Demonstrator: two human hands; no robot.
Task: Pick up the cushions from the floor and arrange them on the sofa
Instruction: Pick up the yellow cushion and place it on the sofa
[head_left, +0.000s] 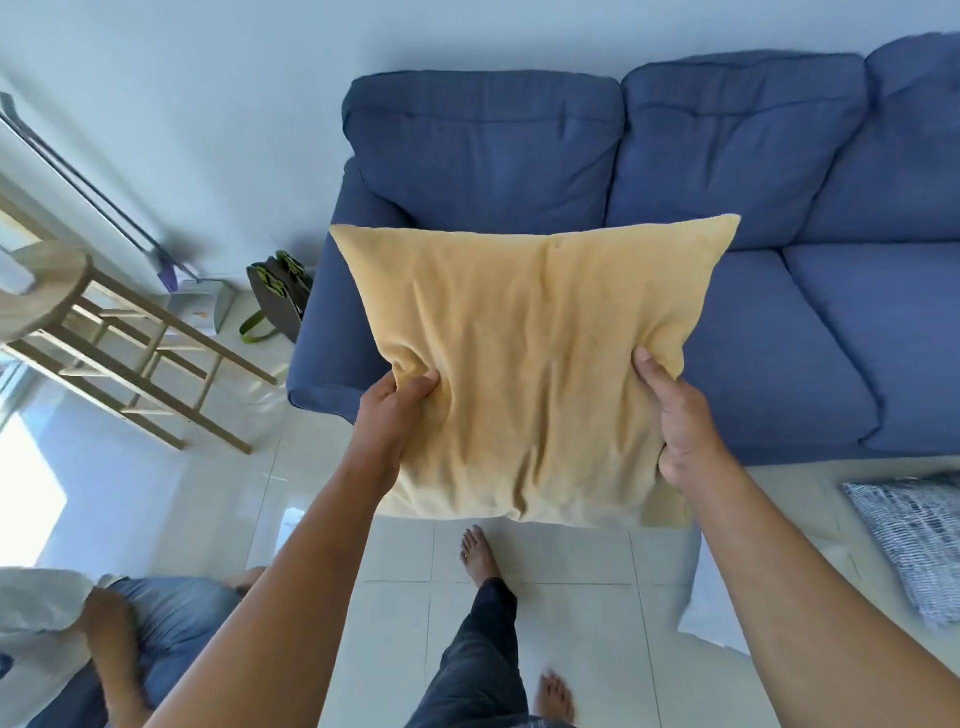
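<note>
We hold the yellow cushion (524, 358) off the floor, before the blue sofa (779, 291). Left hand (387, 415) and right hand (680, 415) clamp opposite edges. Patterned cushion (914, 545) lies on tile.

A home living room is shown. A blue fabric sofa (675, 171) with loose back and seat cushions is set against a plain pale wall (208, 78). The glossy pale tiled floor (561, 597) is lit from the left. A light wooden stool (104, 332) and a dark bag with green handles (278, 299) are placed beside the sofa's arm. A grey-and-white patterned cushion (914, 545) lies on the tiles.
</note>
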